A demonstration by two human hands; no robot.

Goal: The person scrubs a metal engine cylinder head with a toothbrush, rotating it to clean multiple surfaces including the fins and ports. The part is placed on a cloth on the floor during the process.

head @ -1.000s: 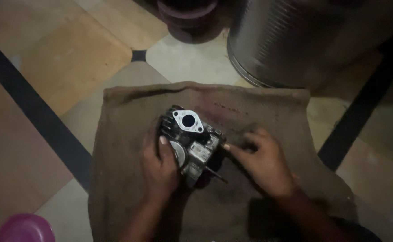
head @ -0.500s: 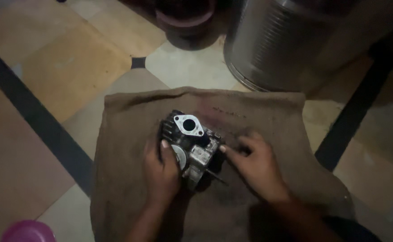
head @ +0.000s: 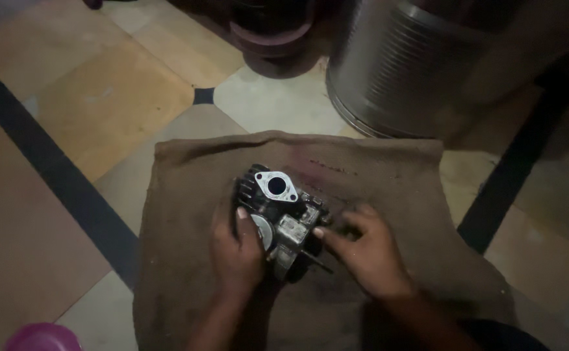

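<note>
Our left hand [head: 236, 250] grips small engine part [head: 278, 218] at sack centre, steadying it. Our right hand [head: 366, 250], at three o'clock, pinches its side fitting with fingertips. Burlap sack [head: 375, 175] cushions floor [head: 102, 110]; metal drum [head: 421, 71] at one o'clock.

A single head-worn camera looks steeply down from above and slightly behind the work, fairly near. It centres on the burlap sack [head: 297, 195] spread over the tiled floor [head: 102, 110], with a ribbed metal drum [head: 414, 71] at the top edge. There is no second view.
</note>
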